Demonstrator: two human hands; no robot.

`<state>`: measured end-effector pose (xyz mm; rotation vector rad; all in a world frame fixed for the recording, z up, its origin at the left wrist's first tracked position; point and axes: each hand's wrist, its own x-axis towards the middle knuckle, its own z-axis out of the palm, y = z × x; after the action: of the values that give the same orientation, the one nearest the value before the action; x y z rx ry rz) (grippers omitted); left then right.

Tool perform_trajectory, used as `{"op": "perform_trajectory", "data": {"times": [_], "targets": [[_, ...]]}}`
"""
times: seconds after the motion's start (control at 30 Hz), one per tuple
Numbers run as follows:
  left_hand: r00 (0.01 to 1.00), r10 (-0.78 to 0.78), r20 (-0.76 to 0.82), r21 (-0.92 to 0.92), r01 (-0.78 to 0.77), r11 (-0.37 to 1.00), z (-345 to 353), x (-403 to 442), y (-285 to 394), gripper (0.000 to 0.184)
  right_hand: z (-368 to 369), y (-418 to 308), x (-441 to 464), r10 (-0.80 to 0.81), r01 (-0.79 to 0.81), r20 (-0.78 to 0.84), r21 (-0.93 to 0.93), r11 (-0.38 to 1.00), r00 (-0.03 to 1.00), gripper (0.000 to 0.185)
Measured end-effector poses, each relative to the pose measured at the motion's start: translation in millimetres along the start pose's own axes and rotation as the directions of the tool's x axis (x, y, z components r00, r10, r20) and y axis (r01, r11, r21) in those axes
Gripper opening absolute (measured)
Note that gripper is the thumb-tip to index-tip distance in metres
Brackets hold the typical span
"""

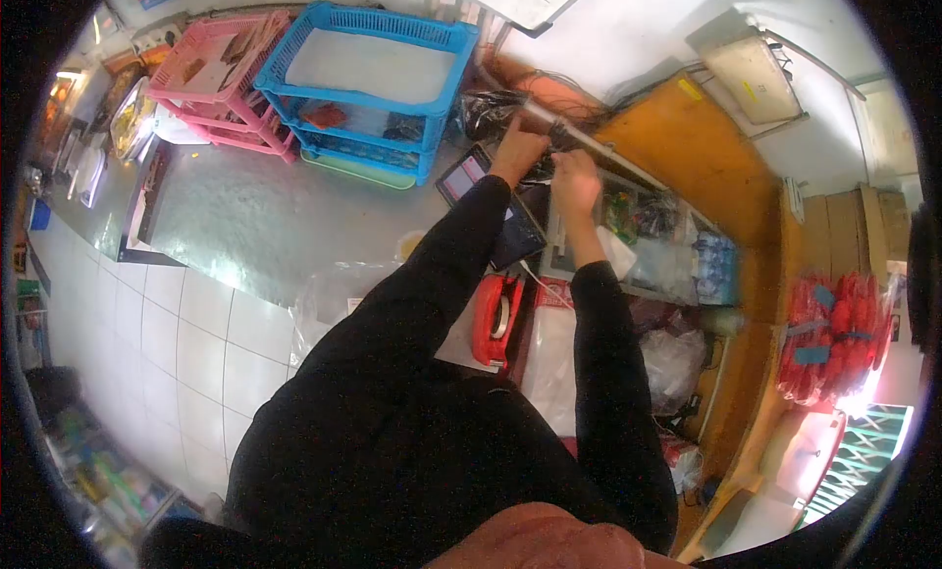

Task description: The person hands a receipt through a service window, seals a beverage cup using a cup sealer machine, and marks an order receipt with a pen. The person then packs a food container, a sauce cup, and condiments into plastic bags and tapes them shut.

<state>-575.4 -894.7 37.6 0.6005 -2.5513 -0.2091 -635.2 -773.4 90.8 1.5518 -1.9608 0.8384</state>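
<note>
Both arms reach forward to the back edge of the work surface. My left hand point(519, 155) is bent at the knuckles beside shiny black plastic point(485, 112), one finger pointing up. Close to its right, my right hand point(576, 184) has its fingers drawn together. Between the hands is a dark, shiny item point(539, 170), too small and blurred to name; the fingers of both hands appear closed on it. A tablet point(518, 243) with a partly lit screen lies under my left forearm. Nearer my body sits a red tape dispenser point(493, 321) with a roll in it.
A blue tiered tray rack point(439, 106) and a pink one point(238, 111) stand at the back left. On the right are a glass-topped case point(643, 250), bottles in blue wrap point(715, 265), clear plastic bags point(673, 368) and hanging red packets point(832, 338). A white cable point(546, 286) runs from the tablet.
</note>
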Motion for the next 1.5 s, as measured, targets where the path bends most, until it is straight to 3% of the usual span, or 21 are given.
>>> {"op": "perform_trajectory", "data": {"times": [0.2,0.4,0.5,0.53,0.57,0.63,0.73,0.87,1.03,1.13,1.2,1.3,1.33,1.43,1.5], "targets": [[0.999,-0.003,-0.040,-0.020,0.002,1.000,10,0,-1,0.019,-4,-1,1,-0.008,0.008,-0.013,0.010,1.000,1.000,0.005],[0.998,-0.008,0.064,-0.009,0.009,1.000,0,0,3,0.019,-6,3,-1,-0.030,0.031,0.020,-0.013,0.999,0.999,0.003],[0.996,-0.005,-0.090,0.046,0.009,0.999,37,-24,-19,0.020,-45,-10,54,-0.172,0.179,-0.296,-0.004,0.984,0.940,0.002],[0.986,-0.014,0.165,0.104,-0.003,0.995,16,-23,-13,0.020,-68,-14,80,-0.171,0.157,-0.298,-0.072,0.985,0.939,0.003],[0.989,0.003,0.148,0.160,-0.026,0.987,7,-15,-11,0.020,-90,-17,106,-0.166,0.127,-0.301,-0.145,0.981,0.939,0.004],[0.991,0.036,0.129,0.258,-0.068,0.964,1,-11,2,0.020,-115,-11,138,-0.104,0.088,-0.140,-0.119,0.989,0.985,0.009],[0.976,-0.045,0.214,0.156,0.011,0.988,21,1,2,0.013,-146,-5,158,-0.148,0.124,-0.202,-0.129,0.984,0.968,0.014],[0.944,-0.102,0.313,-0.010,0.111,0.994,14,-1,-2,0.019,-183,-7,154,0.195,-0.179,-0.098,0.157,0.971,0.976,0.020],[0.968,-0.148,0.202,-0.197,0.188,0.962,1,-1,-4,0.026,-207,-6,145,0.439,-0.439,0.138,0.540,0.719,0.888,0.023],[0.983,-0.128,0.130,-0.199,0.152,0.968,-7,-7,-9,0.022,-219,-15,144,0.465,-0.480,0.168,0.516,0.710,0.869,0.020],[0.989,-0.040,0.143,-0.120,0.058,0.991,-21,-8,-15,0.020,-222,-23,142,0.428,-0.426,0.084,0.378,0.822,0.900,0.020],[0.977,-0.144,0.156,-0.328,0.189,0.926,-41,-9,-20,0.022,-219,-31,131,0.257,-0.246,-0.068,0.134,0.960,0.964,0.020],[0.982,-0.167,0.082,-0.375,0.186,0.908,-42,-12,-23,0.022,-214,-31,124,0.176,-0.172,-0.111,0.043,0.984,0.978,0.020],[0.965,-0.249,-0.080,-0.510,0.175,0.842,-49,-19,-30,0.023,-190,-10,99,0.313,-0.311,-0.034,0.044,0.949,0.949,0.021],[0.947,-0.301,-0.112,-0.593,0.180,0.785,-63,-21,-33,0.023,-185,-12,87,0.454,-0.459,0.073,0.212,0.863,0.888,0.021]]}}
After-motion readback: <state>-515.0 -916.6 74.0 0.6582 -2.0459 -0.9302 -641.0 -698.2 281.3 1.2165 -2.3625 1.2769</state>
